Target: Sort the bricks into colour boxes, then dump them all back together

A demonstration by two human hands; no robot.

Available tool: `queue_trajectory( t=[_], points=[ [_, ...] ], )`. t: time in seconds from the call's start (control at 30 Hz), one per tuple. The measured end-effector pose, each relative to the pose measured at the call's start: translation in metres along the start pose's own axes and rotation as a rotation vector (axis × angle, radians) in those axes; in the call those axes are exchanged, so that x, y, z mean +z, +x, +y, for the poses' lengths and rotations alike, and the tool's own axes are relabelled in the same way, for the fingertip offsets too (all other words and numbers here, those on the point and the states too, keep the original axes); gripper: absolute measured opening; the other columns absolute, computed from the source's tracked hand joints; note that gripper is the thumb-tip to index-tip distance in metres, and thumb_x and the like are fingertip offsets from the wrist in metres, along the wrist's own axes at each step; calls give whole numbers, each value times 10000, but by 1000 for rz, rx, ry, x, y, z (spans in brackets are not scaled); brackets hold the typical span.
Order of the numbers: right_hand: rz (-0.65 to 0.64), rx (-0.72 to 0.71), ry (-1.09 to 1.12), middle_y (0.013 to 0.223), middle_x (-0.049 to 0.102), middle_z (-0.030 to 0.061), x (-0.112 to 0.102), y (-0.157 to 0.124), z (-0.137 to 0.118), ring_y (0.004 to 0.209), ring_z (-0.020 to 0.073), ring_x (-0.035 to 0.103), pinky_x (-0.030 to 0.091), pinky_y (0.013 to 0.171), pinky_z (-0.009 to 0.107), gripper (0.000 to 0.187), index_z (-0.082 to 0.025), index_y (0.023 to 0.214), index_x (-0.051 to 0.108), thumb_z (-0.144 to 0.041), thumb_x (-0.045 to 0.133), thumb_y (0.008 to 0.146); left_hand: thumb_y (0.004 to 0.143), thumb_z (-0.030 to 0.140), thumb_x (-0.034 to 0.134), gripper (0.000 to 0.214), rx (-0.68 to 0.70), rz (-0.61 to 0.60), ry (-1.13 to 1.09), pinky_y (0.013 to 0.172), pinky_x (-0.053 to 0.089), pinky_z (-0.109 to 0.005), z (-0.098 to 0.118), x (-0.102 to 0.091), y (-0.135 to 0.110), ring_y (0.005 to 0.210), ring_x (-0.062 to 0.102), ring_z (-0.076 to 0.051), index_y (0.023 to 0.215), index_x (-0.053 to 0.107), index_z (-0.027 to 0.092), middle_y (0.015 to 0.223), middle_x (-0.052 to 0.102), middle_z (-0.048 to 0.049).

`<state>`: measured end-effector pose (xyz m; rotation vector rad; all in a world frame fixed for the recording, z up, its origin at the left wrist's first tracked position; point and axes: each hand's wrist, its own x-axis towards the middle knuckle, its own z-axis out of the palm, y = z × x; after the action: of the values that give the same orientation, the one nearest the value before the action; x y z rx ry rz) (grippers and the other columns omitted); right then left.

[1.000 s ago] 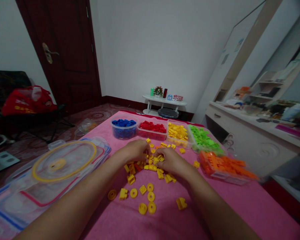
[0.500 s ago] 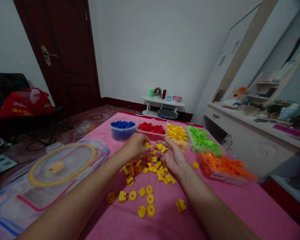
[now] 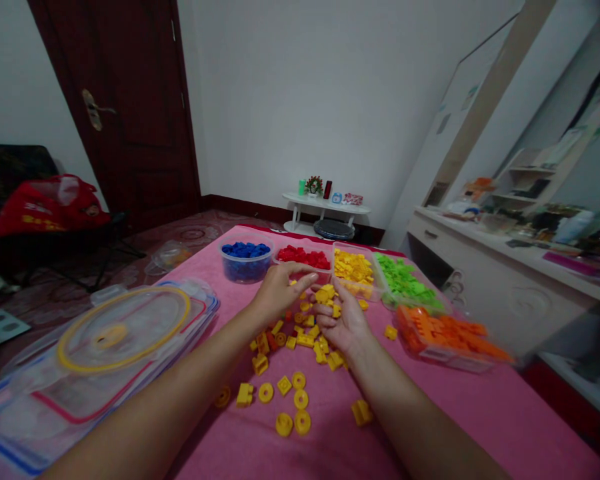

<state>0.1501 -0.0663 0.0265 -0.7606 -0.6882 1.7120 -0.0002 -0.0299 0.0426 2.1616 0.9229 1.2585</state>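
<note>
Both my hands hover over a scatter of loose yellow building blocks on a pink cloth. My right hand is turned palm up and cupped around a small heap of yellow blocks. My left hand is just beside it, fingers stretched toward that heap, and I see nothing in it. Behind them stands a clear tub of yellow blocks.
A row of tubs holds blue, red, green and orange blocks. Stacked clear lids lie at left. A white dresser is at right, a dark door beyond.
Both hands rose from the pile on the cloth. The right hand turned palm up with a scoop of yellow blocks and moved toward the tubs; the left hand's fingers opened.
</note>
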Motion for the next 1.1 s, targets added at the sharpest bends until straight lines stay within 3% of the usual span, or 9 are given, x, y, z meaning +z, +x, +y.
queue_trajectory(
  t=[0.13, 0.27, 0.43, 0.57, 0.7, 0.77, 0.93, 1.03, 1.1],
  points=[
    [315, -172, -121, 564, 520, 8, -11, 27, -45, 342, 29, 291, 196, 292, 108, 353, -144, 749, 512, -342, 294, 942, 804, 176, 544, 236, -174, 40, 107, 829, 491, -277, -33, -1, 2, 882, 656, -180, 968, 710, 141, 971, 721, -67],
    [529, -310, -321, 524, 484, -10, -27, 64, -97, 374, 58, 382, 277, 342, 129, 372, -177, 701, 456, -358, 244, 947, 788, 164, 551, 284, -240, -38, 345, 865, 463, -282, -60, 3, -3, 970, 629, -202, 1030, 699, 153, 1056, 695, -90],
    [721, -454, -677, 701, 614, 69, -55, 85, -119, 759, 195, 609, 464, 612, 267, 249, -177, 733, 553, -410, 525, 817, 745, 178, 594, 291, -244, -221, 468, 812, 455, -260, -70, 8, -8, 923, 631, -193, 1012, 706, 196, 1006, 710, -68],
    [609, -544, -965, 913, 678, 55, -53, 76, -87, 953, 203, 590, 430, 840, 288, 149, -178, 810, 665, -193, 644, 664, 741, 182, 578, 246, -276, -215, 480, 744, 450, -235, -66, 8, -9, 863, 632, -173, 936, 727, 198, 937, 723, -58],
    [202, -430, -1546, 918, 711, 41, -42, 61, -35, 883, 189, 627, 439, 827, 286, 270, -196, 847, 720, -82, 616, 627, 768, 247, 536, 262, -310, -137, 419, 664, 445, -232, -54, -4, -2, 757, 639, -164, 933, 727, 176, 882, 726, -64],
    [58, -381, -1808, 1009, 703, 54, -39, 56, -16, 946, 190, 621, 432, 841, 281, 376, -205, 953, 716, -42, 578, 644, 745, 226, 538, 268, -362, -185, 383, 638, 441, -219, -48, -13, 2, 731, 639, -160, 912, 731, 143, 846, 726, -66],
    [163, -406, -1850, 969, 704, 73, -41, 49, -4, 909, 185, 625, 436, 797, 272, 336, -187, 972, 707, -66, 541, 705, 702, 202, 546, 250, -410, -511, 345, 529, 402, -183, -35, -26, 3, 650, 628, -140, 843, 744, 145, 749, 721, -34],
    [246, -477, -1781, 886, 696, 63, -42, 40, -10, 789, 166, 617, 436, 714, 258, 340, -178, 1027, 682, -109, 532, 730, 661, 175, 590, 296, -354, -579, 428, 558, 413, -174, -30, -22, -1, 710, 642, -137, 913, 742, 207, 852, 733, -17],
    [197, -458, -1760, 833, 688, 44, -42, 32, -14, 720, 147, 601, 422, 662, 238, 332, -183, 998, 694, -111, 528, 719, 655, 181, 612, 326, -309, -600, 507, 594, 423, -176, -27, -17, -4, 775, 649, -146, 948, 736, 249, 913, 732, -10]
  ],
)
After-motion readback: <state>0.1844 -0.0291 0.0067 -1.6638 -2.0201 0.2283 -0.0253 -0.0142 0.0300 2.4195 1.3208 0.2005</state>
